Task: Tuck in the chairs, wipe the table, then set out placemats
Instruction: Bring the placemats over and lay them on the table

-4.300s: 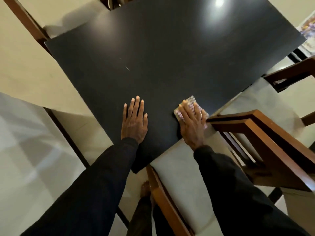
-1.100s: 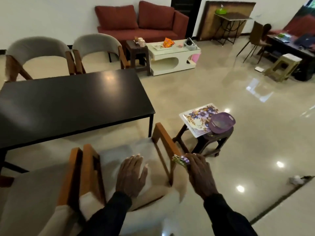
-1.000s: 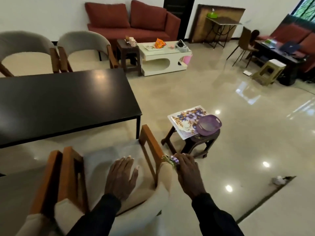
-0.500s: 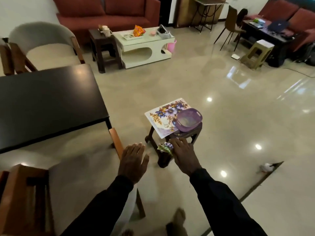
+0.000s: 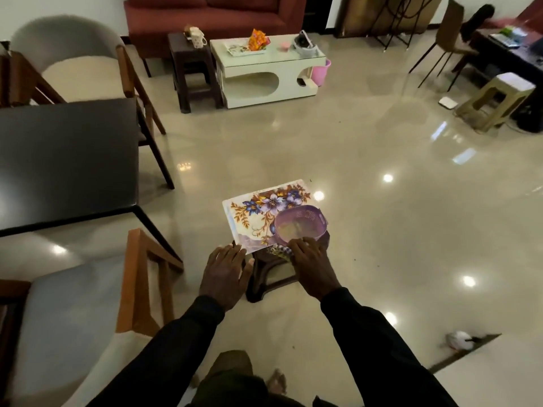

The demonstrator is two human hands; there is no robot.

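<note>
Item, far left: chair (image 5: 88, 295) with wooden arms and pale seat, standing at the near edge of the black table (image 5: 67, 160); the seat shows largely clear of the tabletop, so whether it counts as tucked in cannot be settled. The tabletop is dark and glossy, with no placemat on it. Item, centre: left hand (image 5: 224, 271), holding nothing, fingers straight and spread, fingertips at the near left corner of the placemat (image 5: 252, 218); contact cannot be told. The placemat is a floral sheet lying flat on a low dark stool (image 5: 264, 279) out on the floor, well apart from the table, and overhanging the stool top at its left and far edges. Item: purple perforated basket (image 5: 299, 224), resting on the placemat's near right corner and pinning it. Item: patterned cloth (image 5: 279, 249), bunched at the stool's near edge, just beside the basket's near rim. Item, right: right hand (image 5: 311, 267), fingers curled down over the cloth, holding it. Step in hand, by judgement: the changeover from wiping to placemats. Next move calls for letting go of the cloth at the stool, then lifting the basket aside or sliding the placemat out from under it before carrying it to the table.
</note>
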